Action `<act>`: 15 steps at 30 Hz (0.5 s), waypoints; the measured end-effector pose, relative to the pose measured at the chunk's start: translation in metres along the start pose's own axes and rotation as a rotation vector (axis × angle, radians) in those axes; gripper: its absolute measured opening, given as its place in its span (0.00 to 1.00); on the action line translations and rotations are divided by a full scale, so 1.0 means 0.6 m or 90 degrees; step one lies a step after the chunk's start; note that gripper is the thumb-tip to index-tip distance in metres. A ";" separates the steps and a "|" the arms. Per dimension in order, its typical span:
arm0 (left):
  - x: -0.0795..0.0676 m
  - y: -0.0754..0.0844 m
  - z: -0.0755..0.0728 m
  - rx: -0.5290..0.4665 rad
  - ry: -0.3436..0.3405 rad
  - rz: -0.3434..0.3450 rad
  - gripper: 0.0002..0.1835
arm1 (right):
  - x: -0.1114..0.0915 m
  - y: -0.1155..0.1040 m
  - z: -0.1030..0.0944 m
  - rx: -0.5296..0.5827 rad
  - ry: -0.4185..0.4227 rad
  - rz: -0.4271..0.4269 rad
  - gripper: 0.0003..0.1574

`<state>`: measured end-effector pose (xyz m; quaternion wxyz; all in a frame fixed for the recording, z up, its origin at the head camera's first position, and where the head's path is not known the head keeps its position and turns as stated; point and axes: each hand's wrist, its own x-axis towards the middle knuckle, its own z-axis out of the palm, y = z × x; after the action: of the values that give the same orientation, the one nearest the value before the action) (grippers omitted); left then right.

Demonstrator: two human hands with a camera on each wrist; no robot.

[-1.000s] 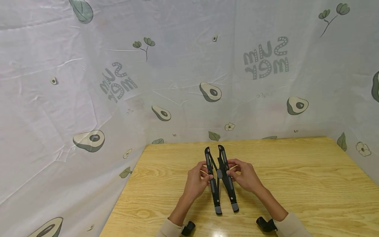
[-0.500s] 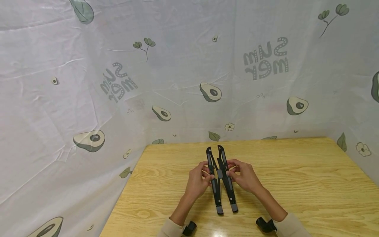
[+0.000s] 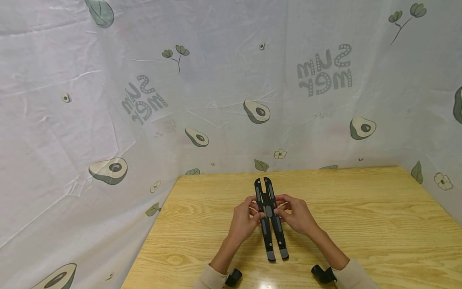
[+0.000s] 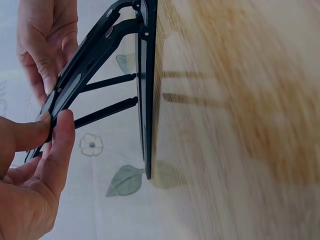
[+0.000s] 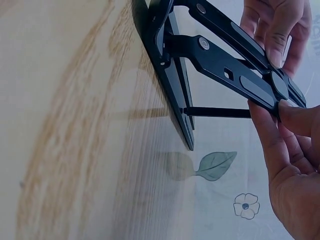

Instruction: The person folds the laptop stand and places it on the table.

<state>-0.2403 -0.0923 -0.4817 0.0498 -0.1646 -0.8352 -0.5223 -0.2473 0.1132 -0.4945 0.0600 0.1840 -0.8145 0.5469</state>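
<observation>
A black folding laptop stand (image 3: 277,230) with grey pads stands on the wooden table, its two long arms drawn nearly parallel. My left hand (image 3: 242,221) pinches the left arm near its middle, thumb on top and fingers beneath. On the opposite side, my right hand (image 3: 298,216) pinches the right arm the same way. Seen from the left wrist, the stand (image 4: 146,100) has its upper arms raised at a slant above the base, with thin struts between. The right wrist view shows the round centre joint (image 5: 279,85) close to both thumbs.
The wooden table (image 3: 361,216) reaches back to a pale curtain (image 3: 223,80) printed with avocados and leaves. Black wrist-camera mounts (image 3: 322,274) sit at both cuffs.
The stand's left arm has swung right toward the right arm, narrowing the gap between them. My left hand moved right with it; the right hand has barely shifted.
</observation>
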 end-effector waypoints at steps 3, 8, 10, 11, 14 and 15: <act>0.000 -0.001 0.002 0.001 -0.001 0.002 0.29 | 0.000 0.000 0.001 0.002 -0.001 -0.004 0.23; 0.001 0.000 0.005 0.012 -0.004 0.005 0.29 | -0.001 0.000 0.002 0.004 -0.001 -0.010 0.23; 0.002 0.000 0.006 0.015 -0.003 0.005 0.29 | -0.001 -0.001 0.003 0.005 0.000 -0.008 0.23; 0.002 0.000 0.007 0.015 -0.003 0.005 0.29 | -0.001 -0.002 0.003 0.006 0.000 -0.005 0.23; 0.003 0.001 0.009 0.013 -0.003 0.005 0.29 | -0.001 -0.004 0.005 0.004 0.003 0.003 0.24; 0.003 0.001 0.010 0.012 -0.002 0.005 0.30 | -0.001 -0.004 0.005 0.004 0.003 0.007 0.24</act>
<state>-0.2412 -0.0861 -0.4835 0.0521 -0.1685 -0.8393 -0.5142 -0.2454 0.1095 -0.4938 0.0586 0.1781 -0.8139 0.5500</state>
